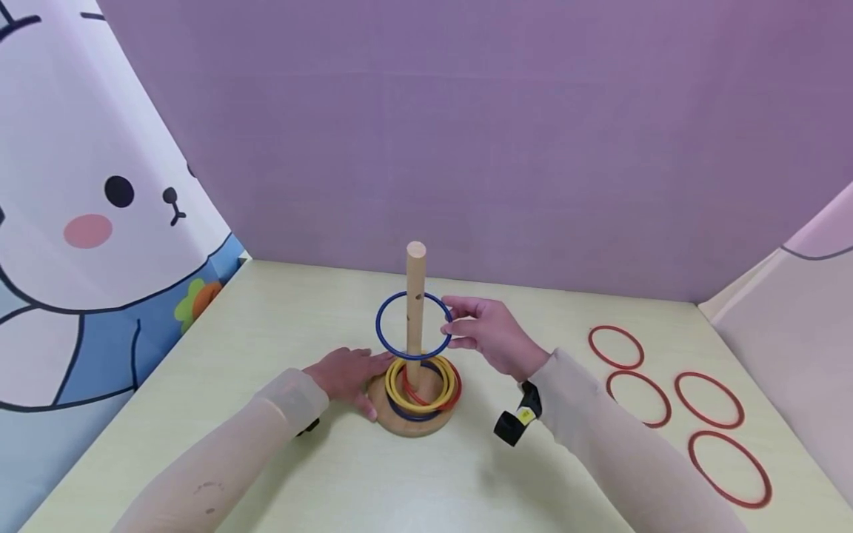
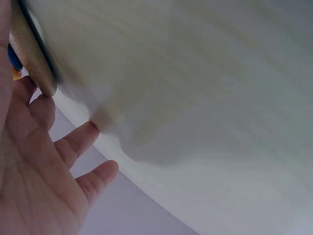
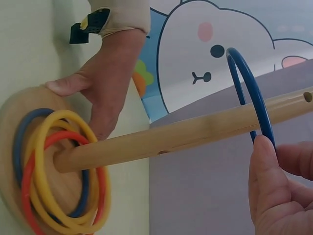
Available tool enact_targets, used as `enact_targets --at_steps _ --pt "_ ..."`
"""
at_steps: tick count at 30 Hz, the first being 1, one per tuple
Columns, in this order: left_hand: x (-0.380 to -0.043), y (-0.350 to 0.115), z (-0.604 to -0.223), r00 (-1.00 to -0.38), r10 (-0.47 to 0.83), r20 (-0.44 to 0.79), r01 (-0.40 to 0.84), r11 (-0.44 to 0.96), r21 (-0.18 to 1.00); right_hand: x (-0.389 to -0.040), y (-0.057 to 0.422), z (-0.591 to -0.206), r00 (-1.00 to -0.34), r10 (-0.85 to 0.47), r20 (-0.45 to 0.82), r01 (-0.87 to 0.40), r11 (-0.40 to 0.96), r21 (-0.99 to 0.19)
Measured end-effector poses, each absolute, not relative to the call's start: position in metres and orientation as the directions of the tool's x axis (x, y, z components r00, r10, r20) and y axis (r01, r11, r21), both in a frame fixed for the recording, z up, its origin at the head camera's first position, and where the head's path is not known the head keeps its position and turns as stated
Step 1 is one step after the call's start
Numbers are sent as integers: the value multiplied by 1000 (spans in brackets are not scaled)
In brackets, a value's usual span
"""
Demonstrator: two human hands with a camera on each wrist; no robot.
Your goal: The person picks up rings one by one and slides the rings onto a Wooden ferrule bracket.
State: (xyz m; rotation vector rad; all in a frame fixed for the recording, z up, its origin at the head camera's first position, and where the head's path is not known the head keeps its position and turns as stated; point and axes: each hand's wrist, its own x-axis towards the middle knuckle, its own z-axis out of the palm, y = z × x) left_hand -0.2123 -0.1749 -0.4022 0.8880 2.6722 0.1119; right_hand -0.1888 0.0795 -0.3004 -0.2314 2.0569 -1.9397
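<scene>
A wooden post [image 1: 415, 296] rises from a round wooden base [image 1: 406, 428]. My right hand [image 1: 492, 332] pinches a blue ring [image 3: 254, 93] between thumb and fingers; the ring encircles the post partway up, above the stacked rings. Around the foot of the post lie yellow rings [image 3: 44, 186], a red ring [image 3: 28, 196] and another blue ring [image 3: 18, 147]. My left hand [image 1: 349, 376] rests at the left edge of the base, fingers spread, with the thumb against the rim. In the left wrist view, fingertips [image 2: 43, 110] touch the edge of the base.
Several red rings lie flat on the pale table [image 1: 320, 474] at the right, among them a far one [image 1: 616, 366] and a near one [image 1: 766, 485]. A purple backdrop [image 1: 466, 148] stands behind the table, and a cartoon-printed cloth [image 1: 80, 296] hangs at the left.
</scene>
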Motion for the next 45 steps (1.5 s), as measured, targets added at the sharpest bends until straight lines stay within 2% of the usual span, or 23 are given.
enact_targets --at_steps 11,24,45 --pt "-213 -173 -401 -759 611 -224 590 791 162 -191 80 -327 -935 -327 -138 120 73 -990" --pt "-215 -172 -401 -785 567 -250 553 823 130 -194 75 -360 -928 -335 -164 152 63 -986" --pt "-213 -173 -401 -759 604 -243 593 796 125 -195 80 -395 -925 -330 -191 184 53 -982"
